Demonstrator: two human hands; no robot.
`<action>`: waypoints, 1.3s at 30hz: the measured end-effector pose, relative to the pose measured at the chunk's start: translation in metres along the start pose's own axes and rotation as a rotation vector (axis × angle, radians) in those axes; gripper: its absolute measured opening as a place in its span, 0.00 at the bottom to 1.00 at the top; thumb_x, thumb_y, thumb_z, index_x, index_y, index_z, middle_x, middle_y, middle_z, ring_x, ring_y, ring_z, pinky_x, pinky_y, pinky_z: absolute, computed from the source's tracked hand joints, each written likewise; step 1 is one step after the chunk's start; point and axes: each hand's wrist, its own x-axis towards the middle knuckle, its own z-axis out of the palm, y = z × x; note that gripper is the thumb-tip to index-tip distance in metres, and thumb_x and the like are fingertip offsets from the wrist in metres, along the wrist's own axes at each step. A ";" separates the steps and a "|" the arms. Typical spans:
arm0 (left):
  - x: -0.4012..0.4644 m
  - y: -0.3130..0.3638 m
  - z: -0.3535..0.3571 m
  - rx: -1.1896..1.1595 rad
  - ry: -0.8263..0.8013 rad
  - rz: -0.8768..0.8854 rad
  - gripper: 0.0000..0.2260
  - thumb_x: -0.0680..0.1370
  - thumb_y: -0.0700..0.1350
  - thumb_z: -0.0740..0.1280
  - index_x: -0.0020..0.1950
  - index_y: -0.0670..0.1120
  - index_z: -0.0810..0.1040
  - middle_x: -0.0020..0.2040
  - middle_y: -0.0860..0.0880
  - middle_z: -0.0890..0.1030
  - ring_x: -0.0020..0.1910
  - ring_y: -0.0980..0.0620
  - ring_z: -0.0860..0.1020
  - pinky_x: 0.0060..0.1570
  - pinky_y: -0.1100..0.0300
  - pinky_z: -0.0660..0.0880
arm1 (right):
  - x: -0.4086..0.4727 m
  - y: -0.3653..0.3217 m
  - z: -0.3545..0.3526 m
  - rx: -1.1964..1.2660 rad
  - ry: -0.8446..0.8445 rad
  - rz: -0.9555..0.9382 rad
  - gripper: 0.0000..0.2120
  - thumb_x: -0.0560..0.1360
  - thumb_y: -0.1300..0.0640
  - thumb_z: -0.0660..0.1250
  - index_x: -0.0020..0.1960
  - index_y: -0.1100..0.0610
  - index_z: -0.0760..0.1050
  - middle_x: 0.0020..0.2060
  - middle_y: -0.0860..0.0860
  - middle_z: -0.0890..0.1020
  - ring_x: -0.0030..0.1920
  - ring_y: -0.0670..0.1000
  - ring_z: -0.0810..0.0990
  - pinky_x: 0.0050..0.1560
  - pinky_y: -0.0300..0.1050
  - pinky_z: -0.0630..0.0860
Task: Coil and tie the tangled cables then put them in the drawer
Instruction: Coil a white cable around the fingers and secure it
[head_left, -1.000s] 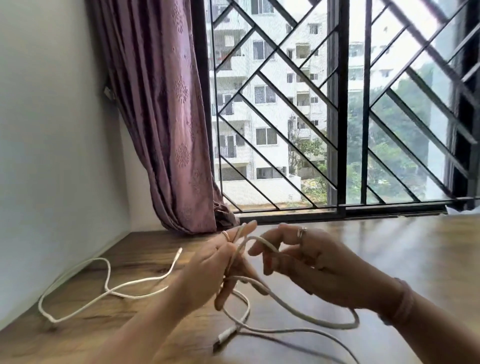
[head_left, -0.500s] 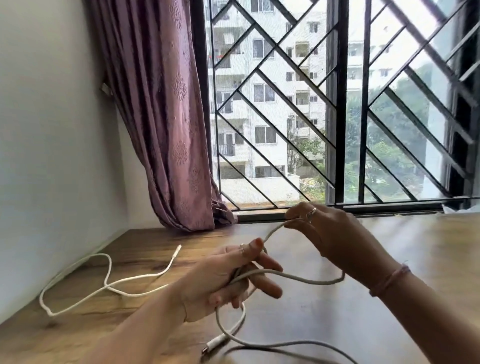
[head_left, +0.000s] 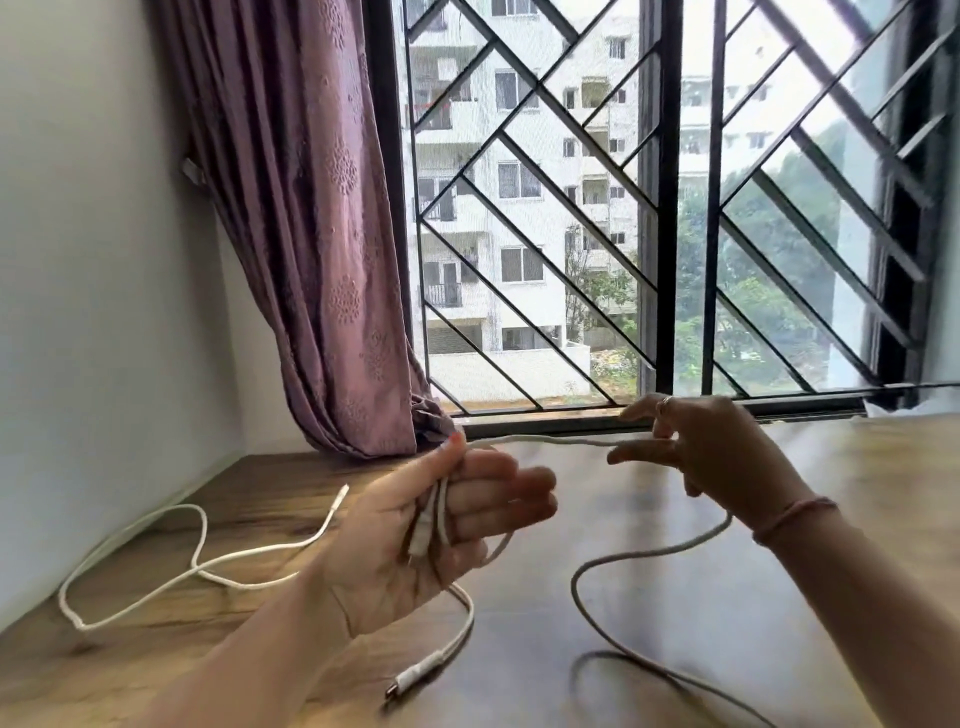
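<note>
— What does the left hand (head_left: 447, 525) do, at the lower middle of the frame?

— It is palm up, the fingers almost straight. The thumb presses some strands of the white cable (head_left: 550, 440) against the palm, so it pinches them.

— And the right hand (head_left: 701, 457)?

— It is at the middle right, blurred. The fingers are half spread; the cable runs from the left hand to these fingers, but I cannot tell if they really pinch it.

— Where does the cable go further?

— It hangs below the right hand in a loop onto the wooden bench (head_left: 675, 545). One plug (head_left: 415, 678) hangs near the lower edge. A second white cable (head_left: 197, 566) lies at the lower left, untouched.
</note>
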 end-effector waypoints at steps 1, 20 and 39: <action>-0.001 0.003 0.000 -0.060 -0.044 0.018 0.17 0.79 0.50 0.63 0.59 0.38 0.80 0.59 0.39 0.80 0.44 0.49 0.84 0.24 0.68 0.71 | 0.000 -0.003 0.002 -0.039 -0.031 -0.012 0.29 0.62 0.34 0.66 0.55 0.53 0.79 0.30 0.50 0.82 0.19 0.44 0.75 0.27 0.33 0.70; 0.001 0.016 -0.015 0.231 0.503 0.482 0.21 0.80 0.53 0.54 0.62 0.39 0.74 0.64 0.50 0.79 0.61 0.47 0.78 0.55 0.49 0.79 | -0.036 -0.129 0.053 -0.012 -0.436 -0.507 0.23 0.82 0.47 0.53 0.73 0.54 0.56 0.48 0.60 0.80 0.38 0.66 0.80 0.31 0.52 0.71; 0.009 -0.028 0.000 0.584 0.240 -0.037 0.28 0.79 0.59 0.53 0.57 0.37 0.78 0.45 0.23 0.77 0.13 0.60 0.65 0.22 0.67 0.71 | -0.009 -0.086 -0.002 -0.110 -0.024 -0.429 0.23 0.73 0.37 0.55 0.42 0.56 0.75 0.30 0.49 0.77 0.24 0.52 0.75 0.21 0.46 0.73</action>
